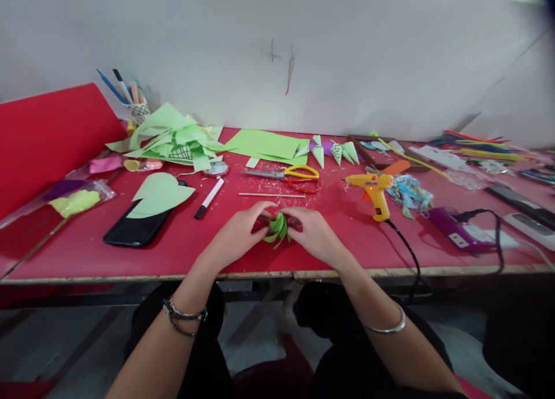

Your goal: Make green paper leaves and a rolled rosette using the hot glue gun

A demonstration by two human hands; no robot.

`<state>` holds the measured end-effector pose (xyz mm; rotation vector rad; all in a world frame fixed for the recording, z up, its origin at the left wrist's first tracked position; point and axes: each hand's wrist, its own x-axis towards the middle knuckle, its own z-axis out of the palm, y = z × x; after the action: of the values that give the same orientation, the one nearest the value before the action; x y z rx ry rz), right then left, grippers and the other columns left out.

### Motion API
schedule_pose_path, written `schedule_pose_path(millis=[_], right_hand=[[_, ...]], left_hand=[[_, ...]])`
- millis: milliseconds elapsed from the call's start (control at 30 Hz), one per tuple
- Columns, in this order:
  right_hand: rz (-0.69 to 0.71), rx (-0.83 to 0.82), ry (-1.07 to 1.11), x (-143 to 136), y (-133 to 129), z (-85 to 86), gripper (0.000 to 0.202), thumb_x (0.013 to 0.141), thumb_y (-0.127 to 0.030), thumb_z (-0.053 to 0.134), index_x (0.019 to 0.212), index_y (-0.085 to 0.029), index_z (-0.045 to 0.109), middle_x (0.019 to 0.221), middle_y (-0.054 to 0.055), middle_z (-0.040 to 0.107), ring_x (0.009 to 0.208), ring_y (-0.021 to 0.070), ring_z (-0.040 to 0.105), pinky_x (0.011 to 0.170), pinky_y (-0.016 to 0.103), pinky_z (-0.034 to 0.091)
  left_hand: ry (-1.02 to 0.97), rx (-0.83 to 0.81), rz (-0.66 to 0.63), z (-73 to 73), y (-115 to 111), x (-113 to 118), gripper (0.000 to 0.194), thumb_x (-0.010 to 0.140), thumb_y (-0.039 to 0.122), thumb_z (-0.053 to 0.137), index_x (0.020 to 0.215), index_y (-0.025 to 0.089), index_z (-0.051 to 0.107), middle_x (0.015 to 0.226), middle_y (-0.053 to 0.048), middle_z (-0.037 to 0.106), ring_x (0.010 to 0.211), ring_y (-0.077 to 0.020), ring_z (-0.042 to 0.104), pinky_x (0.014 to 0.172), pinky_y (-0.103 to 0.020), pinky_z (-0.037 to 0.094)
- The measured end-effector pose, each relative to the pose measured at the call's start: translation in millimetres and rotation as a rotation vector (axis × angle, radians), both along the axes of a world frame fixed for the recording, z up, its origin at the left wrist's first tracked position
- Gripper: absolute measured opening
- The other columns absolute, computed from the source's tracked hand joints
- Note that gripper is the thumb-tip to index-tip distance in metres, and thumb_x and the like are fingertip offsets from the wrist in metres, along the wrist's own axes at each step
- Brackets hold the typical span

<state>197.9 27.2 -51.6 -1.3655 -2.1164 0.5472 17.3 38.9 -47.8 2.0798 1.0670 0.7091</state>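
Close to the table's front edge, my left hand (243,235) and my right hand (315,237) meet around a small green paper piece with curled, leaf-like strips (278,228). The fingers of both hands are bent in and grip it from either side; some fingertips are hidden behind it. Just beyond my hands lies a thin pale stick (272,195). Behind the stick are scissors (299,173) with yellow and red handles, their blades pointing left. A black-and-white marker (209,198) rests to the left of my hands.
To the right lie a yellow glue gun (373,191) with a black cord and a purple power block (460,230). A phone (137,228) lies left, partly under a light green paper cutout (161,195). Green paper scraps (173,139) and small paper cones (318,151) are at the back.
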Motion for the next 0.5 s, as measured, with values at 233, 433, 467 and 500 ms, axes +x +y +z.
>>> schedule_pose_path(millis=[233, 433, 467, 500], right_hand=[[-0.021, -0.004, -0.041, 0.3, -0.6, 3.5, 0.022, 0.07, -0.01, 0.052, 0.089, -0.017, 0.062, 0.083, 0.004, 0.063, 0.068, 0.013, 0.054, 0.064, 0.024, 0.04], [0.02, 0.003, -0.022, 0.0, -0.7, 3.9, 0.02, 0.07, -0.008, 0.051, 0.086, -0.015, 0.06, 0.081, 0.004, 0.061, 0.069, 0.0129, 0.052, 0.063, 0.023, 0.039], [0.028, -0.001, -0.019, -0.3, -0.9, 4.3, 0.019, 0.07, -0.007, 0.05, 0.085, -0.015, 0.06, 0.08, 0.004, 0.06, 0.069, 0.013, 0.052, 0.063, 0.023, 0.038], [0.033, -0.006, -0.016, -0.5, -1.0, 4.7, 0.019, 0.07, -0.007, 0.05, 0.084, -0.015, 0.06, 0.079, 0.004, 0.06, 0.069, 0.013, 0.052, 0.063, 0.022, 0.038]], left_hand=[[-0.033, -0.028, 0.003, 0.1, 0.7, 0.2, 0.042, 0.075, 0.013, 0.047, 0.116, 0.022, 0.042, 0.1, -0.005, 0.062, 0.093, -0.0172, 0.058, 0.083, -0.034, 0.046], [-0.058, -0.018, -0.012, -1.9, 1.6, 2.1, 0.043, 0.074, 0.01, 0.047, 0.115, 0.023, 0.042, 0.099, -0.003, 0.062, 0.092, -0.0148, 0.059, 0.083, -0.031, 0.046], [-0.062, -0.012, -0.015, -2.2, 1.6, 2.5, 0.043, 0.074, 0.01, 0.046, 0.115, 0.023, 0.042, 0.1, -0.003, 0.062, 0.093, -0.0146, 0.058, 0.083, -0.03, 0.046], [-0.064, -0.008, -0.016, -2.4, 1.5, 2.8, 0.043, 0.074, 0.01, 0.046, 0.114, 0.022, 0.043, 0.1, -0.003, 0.062, 0.093, -0.0146, 0.058, 0.083, -0.03, 0.046]])
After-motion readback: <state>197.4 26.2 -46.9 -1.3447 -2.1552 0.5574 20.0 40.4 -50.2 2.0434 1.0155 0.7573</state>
